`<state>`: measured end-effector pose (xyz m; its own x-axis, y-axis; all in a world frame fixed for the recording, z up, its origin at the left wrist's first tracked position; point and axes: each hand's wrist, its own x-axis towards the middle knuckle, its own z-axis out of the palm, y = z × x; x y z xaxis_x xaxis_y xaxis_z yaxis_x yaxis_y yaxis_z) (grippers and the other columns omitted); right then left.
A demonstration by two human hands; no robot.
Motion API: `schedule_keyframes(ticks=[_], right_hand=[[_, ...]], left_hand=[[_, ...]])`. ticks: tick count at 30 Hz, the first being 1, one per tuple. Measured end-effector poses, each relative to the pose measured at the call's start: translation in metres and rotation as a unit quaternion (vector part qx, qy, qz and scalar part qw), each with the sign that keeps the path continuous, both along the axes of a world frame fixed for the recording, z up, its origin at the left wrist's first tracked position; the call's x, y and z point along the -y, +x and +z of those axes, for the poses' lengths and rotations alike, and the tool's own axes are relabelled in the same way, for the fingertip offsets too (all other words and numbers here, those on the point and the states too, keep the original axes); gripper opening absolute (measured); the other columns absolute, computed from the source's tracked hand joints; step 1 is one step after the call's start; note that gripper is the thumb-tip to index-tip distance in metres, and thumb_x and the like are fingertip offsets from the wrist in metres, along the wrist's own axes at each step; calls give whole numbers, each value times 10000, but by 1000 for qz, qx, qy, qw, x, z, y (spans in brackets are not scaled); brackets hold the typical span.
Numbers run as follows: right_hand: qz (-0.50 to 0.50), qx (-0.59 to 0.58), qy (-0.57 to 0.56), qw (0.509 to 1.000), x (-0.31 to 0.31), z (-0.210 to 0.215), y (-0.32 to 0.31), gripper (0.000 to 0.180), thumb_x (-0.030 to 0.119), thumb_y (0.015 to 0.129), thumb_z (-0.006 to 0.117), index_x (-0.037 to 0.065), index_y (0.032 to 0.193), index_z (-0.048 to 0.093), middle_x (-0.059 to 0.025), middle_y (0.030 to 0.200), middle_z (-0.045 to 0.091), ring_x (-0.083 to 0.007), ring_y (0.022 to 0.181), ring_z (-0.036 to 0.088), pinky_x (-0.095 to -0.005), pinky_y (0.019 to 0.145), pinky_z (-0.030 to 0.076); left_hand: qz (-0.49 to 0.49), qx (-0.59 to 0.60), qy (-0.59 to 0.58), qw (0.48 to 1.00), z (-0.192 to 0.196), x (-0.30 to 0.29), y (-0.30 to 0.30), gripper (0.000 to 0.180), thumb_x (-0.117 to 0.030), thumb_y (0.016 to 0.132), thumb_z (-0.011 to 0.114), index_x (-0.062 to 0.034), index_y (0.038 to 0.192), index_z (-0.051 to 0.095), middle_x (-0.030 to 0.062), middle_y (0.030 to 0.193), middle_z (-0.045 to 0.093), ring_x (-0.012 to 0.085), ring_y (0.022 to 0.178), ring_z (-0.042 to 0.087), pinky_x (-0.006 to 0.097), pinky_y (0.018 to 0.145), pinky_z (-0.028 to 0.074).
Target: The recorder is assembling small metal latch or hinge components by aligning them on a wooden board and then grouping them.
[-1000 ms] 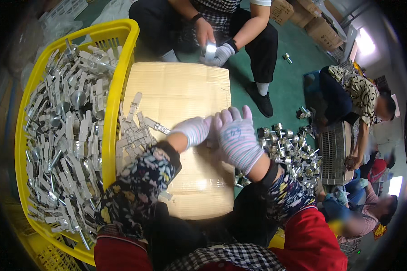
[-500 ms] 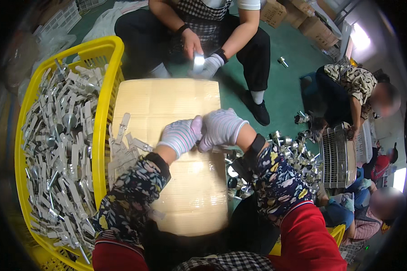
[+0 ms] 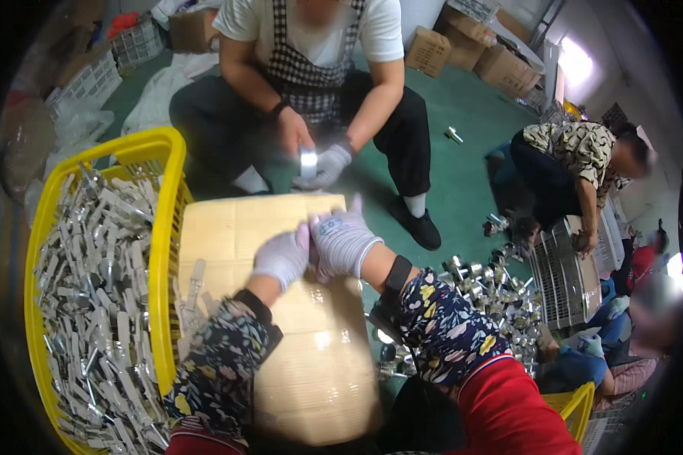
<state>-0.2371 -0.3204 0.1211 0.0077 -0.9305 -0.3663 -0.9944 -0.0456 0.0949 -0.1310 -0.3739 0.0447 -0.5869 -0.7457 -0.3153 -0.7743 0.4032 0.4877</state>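
Both hands meet above a tan cardboard surface [image 3: 311, 364], in striped white knit gloves. My left hand [image 3: 282, 256] is closed, its thumb raised beside the other glove. Touching or almost touching it, my right hand [image 3: 343, 241] is also closed, one digit pointing up and away. Whatever lies between them is hidden by the fingers. Several clear plastic strips [image 3: 193, 284] lie on the cardboard's left side, partly behind my left sleeve. Left of it stands a yellow basket [image 3: 162, 258] heaped with pale flat plastic pieces and shiny metal parts [image 3: 102, 303].
Across the cardboard a co-worker in a checked apron [image 3: 311, 72] sits holding a shiny metal piece [image 3: 308, 161]. Metal parts with stems [image 3: 482, 299] are piled on the green floor at right. Farther right, another person bends over a crate [image 3: 561, 273]. Cardboard boxes [image 3: 508, 72] stand behind.
The view has tilted up, so the cardboard and basket sit lower in the picture. My hands stay together, but my right hand's grip has shifted and one digit now sticks up.
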Motion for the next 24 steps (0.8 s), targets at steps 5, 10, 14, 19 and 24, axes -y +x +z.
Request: schedule_keyframes(ticks=[5,10,14,19,24], right_hand=[[-5,-19,-95,995,4,12,-5,676,337,571,743,22,1127,523,-138,1077,590,-295,1108,509,-628,1006,191],[42,-23,-3,999,12,-3,2,595,386,617,691,40,1088,578,-138,1051,618,-302,1058,557,-633,1020,154],[25,-17,10,1000,-49,19,25,546,419,647,672,112,1092,597,-122,1004,642,-283,1037,576,-621,1018,160],[9,-8,37,999,-136,7,61,524,405,639,693,108,1061,604,-105,994,646,-269,1020,588,-621,1007,175],[44,5,6,999,-225,11,100,657,452,619,691,101,1155,548,-123,1054,628,-280,1046,578,-612,973,190]], left_hand=[[70,-17,176,982,26,42,-22,536,-372,899,232,-1,1037,594,258,1044,582,378,1027,541,444,910,379],[19,-20,-2,1000,-22,25,-2,525,-391,914,201,-19,1080,533,250,1112,561,382,1075,514,457,943,363],[-5,-38,31,999,-28,-21,13,630,-420,928,119,2,1094,555,258,1126,548,395,1092,492,442,960,359],[18,8,158,987,14,-122,60,628,-427,925,166,48,1096,539,262,1095,565,404,1052,520,421,947,377],[-61,-63,56,995,-37,-210,96,613,-381,930,147,48,1109,547,270,1115,553,406,1041,530,439,971,353]])
